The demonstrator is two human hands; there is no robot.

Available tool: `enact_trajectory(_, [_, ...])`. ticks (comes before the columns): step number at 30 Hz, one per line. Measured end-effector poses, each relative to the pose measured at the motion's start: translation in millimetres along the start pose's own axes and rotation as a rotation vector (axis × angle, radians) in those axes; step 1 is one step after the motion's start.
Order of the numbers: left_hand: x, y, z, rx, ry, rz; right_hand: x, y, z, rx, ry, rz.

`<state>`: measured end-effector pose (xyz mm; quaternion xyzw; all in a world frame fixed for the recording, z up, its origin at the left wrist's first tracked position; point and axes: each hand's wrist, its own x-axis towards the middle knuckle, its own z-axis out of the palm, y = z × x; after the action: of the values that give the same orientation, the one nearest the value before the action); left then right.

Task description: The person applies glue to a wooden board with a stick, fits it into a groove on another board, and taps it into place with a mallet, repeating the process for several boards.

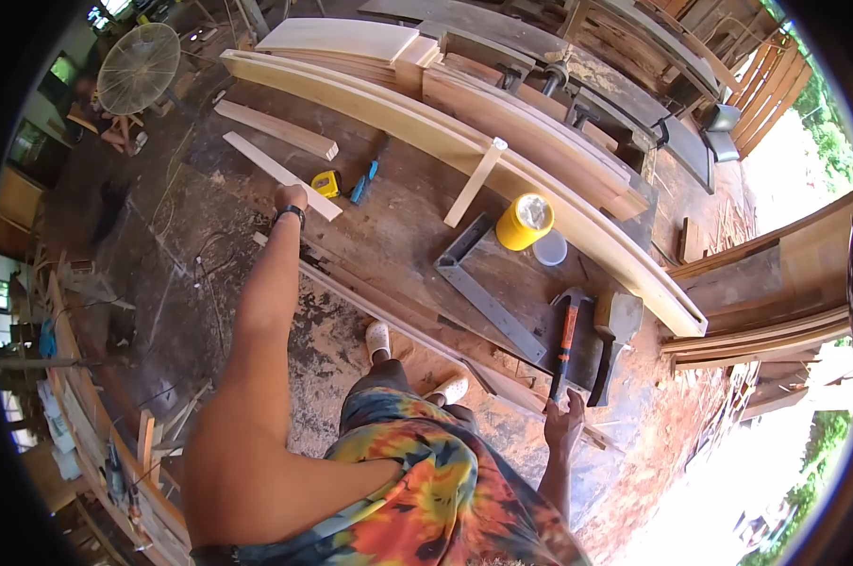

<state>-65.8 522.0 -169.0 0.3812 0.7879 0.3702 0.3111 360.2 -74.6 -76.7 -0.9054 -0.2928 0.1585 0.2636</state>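
Observation:
My left hand [292,197], with a dark band at its wrist, is closed at the near edge of a pale wooden strip [261,165] on the workbench; its fingertips are hidden. Just beyond lie a yellow tape measure [326,183] and a blue-handled tool [364,181]. My right hand [563,424] is at the bench's near edge, fingers apart and curled, close to the end of the orange-and-black handle of a claw hammer [567,335]. Beside the hammer rests a heavy black-handled tool with a brown block-like head [619,318].
A metal square [491,307], an open yellow tub [524,223] and its pale lid [550,248] sit mid-bench. Long boards [389,118] are stacked along the far side, with clamps [554,77] behind. A short stick [476,184] leans against them. Sawdust covers the floor.

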Motion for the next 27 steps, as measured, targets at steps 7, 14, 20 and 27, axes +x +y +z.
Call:
enact_trajectory(7, [108.4,6.5,13.2,-0.138,-0.085,0.017,32.7,-105.9,63.5,0.005,0.088,-0.166])
enact_trajectory(14, [146.2,66.8,16.1,0.301,0.278,0.66,74.0,-260.3,177.9,0.02,-0.167,-0.459])
enact_trajectory(20, [158.7,175.4,99.0,-0.021,-0.106,0.764,122.1,-347.6,281.7,-0.016,-0.288,-0.684])
enact_trajectory(27, [211.2,300.8,180.1,-0.285,-0.429,0.01,163.2,-363.1,348.5,-0.155,-0.191,-0.784])
